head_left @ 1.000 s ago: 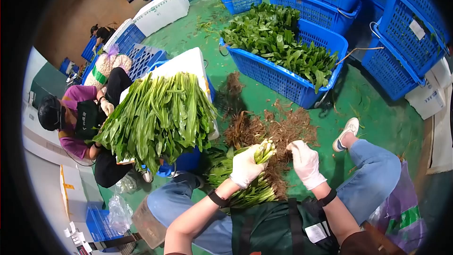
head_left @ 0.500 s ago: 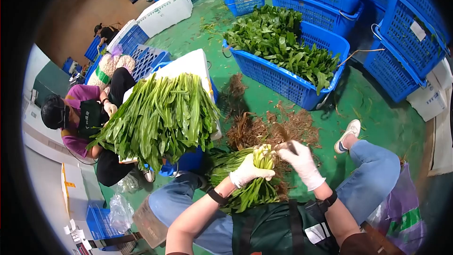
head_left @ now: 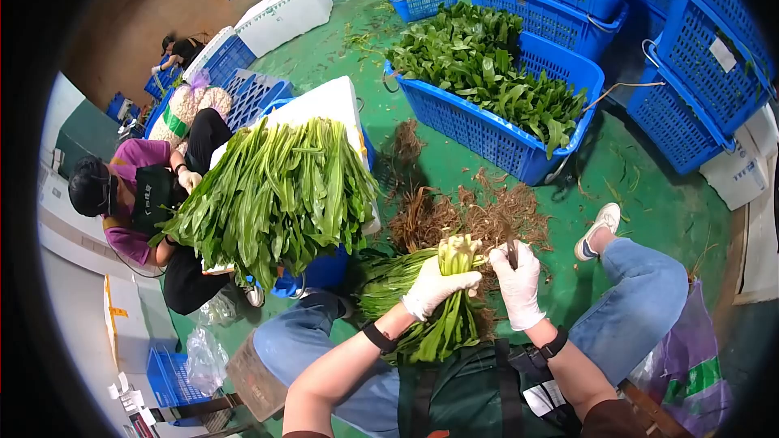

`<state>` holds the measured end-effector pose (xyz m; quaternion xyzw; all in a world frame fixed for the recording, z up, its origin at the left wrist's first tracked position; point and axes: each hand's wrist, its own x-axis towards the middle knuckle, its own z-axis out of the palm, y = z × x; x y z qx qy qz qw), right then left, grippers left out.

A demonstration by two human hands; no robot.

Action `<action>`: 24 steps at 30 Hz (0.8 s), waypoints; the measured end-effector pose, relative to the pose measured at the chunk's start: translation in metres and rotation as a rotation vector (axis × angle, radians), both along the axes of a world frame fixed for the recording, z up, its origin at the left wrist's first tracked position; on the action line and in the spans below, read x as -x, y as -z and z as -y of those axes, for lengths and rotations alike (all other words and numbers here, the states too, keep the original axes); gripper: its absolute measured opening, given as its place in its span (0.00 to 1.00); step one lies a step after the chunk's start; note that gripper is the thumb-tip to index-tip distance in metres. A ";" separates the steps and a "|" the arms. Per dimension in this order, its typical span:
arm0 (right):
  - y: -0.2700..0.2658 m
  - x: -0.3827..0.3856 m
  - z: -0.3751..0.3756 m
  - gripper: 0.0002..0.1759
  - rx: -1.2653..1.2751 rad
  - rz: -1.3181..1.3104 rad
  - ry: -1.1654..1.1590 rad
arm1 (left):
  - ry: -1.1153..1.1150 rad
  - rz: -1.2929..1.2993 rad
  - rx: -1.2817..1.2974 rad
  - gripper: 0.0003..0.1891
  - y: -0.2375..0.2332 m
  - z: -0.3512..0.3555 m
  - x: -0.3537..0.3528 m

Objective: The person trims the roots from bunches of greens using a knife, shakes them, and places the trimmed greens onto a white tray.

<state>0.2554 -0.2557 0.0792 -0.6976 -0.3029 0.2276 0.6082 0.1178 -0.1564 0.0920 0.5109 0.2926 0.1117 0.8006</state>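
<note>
My left hand (head_left: 438, 285), in a white glove, is wrapped round a bunch of long green leaves (head_left: 442, 337), whose pale cut stems point up and away from me. Close to the right of those stems, my gloved right hand (head_left: 518, 282) is closed on a knife (head_left: 511, 248) with a dark blade, seen nearly edge-on. More green leaves (head_left: 385, 284) lie beneath and to the left of the bunch. Brown root trimmings (head_left: 503, 215) are spread on the floor just beyond both hands.
Leafy greens (head_left: 276, 195) are heaped on a white foam box (head_left: 345, 109) at left. A blue crate (head_left: 479, 126) of greens stands ahead, with stacked blue crates (head_left: 540, 20) behind. A co-worker (head_left: 134, 195) sits at far left; another person (head_left: 182, 53) is farther back.
My right hand has turned more upright and shifted slightly, and the knife now stands closer to vertical beside the stems. My left hand keeps its hold with the bunch a little changed in angle.
</note>
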 end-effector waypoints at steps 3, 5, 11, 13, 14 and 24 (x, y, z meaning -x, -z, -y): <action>0.002 0.002 0.001 0.05 -0.005 -0.068 0.018 | -0.059 -0.173 -0.444 0.22 0.011 0.003 -0.001; 0.008 0.001 -0.003 0.05 -0.059 -0.223 0.070 | -0.071 -0.137 -0.334 0.20 0.022 -0.002 0.001; 0.000 -0.022 0.009 0.18 -0.153 -0.379 -0.178 | -0.217 -0.092 0.091 0.13 -0.001 -0.003 0.002; 0.001 -0.020 0.014 0.22 -0.171 -0.454 -0.261 | -0.307 -0.115 0.054 0.14 -0.002 -0.005 0.001; -0.001 -0.018 0.016 0.24 -0.086 -0.508 -0.328 | -0.306 -0.110 0.047 0.13 -0.003 -0.005 0.001; -0.008 -0.018 0.010 0.24 -0.025 -0.660 -0.450 | -0.202 -0.057 0.005 0.11 0.002 -0.001 0.003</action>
